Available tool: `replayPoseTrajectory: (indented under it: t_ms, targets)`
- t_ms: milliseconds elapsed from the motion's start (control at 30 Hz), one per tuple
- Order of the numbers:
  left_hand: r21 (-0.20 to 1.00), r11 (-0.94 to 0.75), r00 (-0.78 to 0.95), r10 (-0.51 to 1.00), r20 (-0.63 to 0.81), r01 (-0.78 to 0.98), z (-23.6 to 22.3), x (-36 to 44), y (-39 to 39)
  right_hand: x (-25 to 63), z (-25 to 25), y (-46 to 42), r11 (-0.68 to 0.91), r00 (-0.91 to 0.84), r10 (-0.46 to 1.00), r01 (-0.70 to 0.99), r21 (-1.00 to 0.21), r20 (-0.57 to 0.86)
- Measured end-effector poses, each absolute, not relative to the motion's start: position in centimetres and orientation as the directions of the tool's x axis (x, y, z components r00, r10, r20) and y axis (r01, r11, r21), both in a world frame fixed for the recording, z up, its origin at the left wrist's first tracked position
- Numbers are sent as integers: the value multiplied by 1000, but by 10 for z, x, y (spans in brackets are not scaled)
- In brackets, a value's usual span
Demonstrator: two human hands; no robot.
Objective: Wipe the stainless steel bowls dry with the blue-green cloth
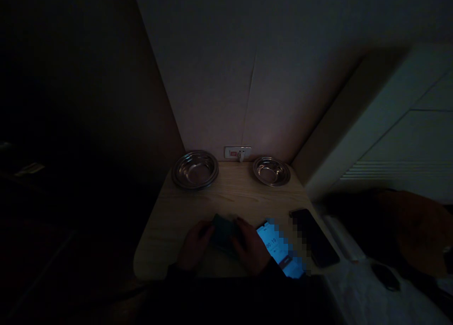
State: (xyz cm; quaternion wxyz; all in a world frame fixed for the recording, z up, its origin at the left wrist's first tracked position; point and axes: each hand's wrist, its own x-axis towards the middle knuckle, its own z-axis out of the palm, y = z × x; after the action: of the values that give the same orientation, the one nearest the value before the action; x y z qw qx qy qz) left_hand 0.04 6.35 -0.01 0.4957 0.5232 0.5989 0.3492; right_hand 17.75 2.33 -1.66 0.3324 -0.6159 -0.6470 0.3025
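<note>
A dark green, flat, roughly square thing [223, 232] lies between my two hands above the front of a small wooden table [161, 221]. The dim light hides what kind of thing it is. On its left side, my left hand [194, 244] grips the edge with thumb and fingers. My right hand [250, 247] is closed on its right side, fingers curled over the edge. Just right of my right hand lies a phone with a lit screen [279, 247], partly blurred out. Farther right rests a dark phone [316, 240].
Shiny metal bowls stand at the table's back left [196, 170] and back right [271, 171]. Between them, a wall socket [238, 153] holds a plug. A pale panelled cabinet [396, 127] rises on the right, with an orange-brown item [421, 230] below it.
</note>
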Motion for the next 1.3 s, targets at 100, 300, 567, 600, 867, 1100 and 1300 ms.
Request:
replayPoseTrajectory:
  t_ms: [100, 300, 567, 600, 867, 1100, 1300]
  targets:
    - [946, 245, -7, 968, -249, 210, 5, 0, 62, 173, -13, 23, -24, -11, 999, 512, -858, -34]
    - [954, 274, 27, 960, -279, 123, 1, 0, 59, 170, -3, 25, -170, 23, 985, 335, -927, -172]
    - [971, 219, 46, 973, -224, 93, -1, 13, 73, 174, -1, 24, -97, 32, 995, 379, -920, -92]
    - [976, 199, 38, 979, -203, 87, -2, 16, 76, 174, -2, 25, -71, 47, 997, 405, -911, -56]
    - [923, 74, -56, 997, -56, 377, -30, 37, 85, 176, -9, 25, 96, -9, 978, 907, -411, 209]
    - [834, -117, 71, 993, 93, 539, -29, 37, 81, 179, -25, 23, 303, -234, 899, 942, -142, 371]
    - [613, -302, 86, 930, 356, 730, -45, 18, 72, 175, -47, 25, 239, -198, 917, 968, -78, 347]
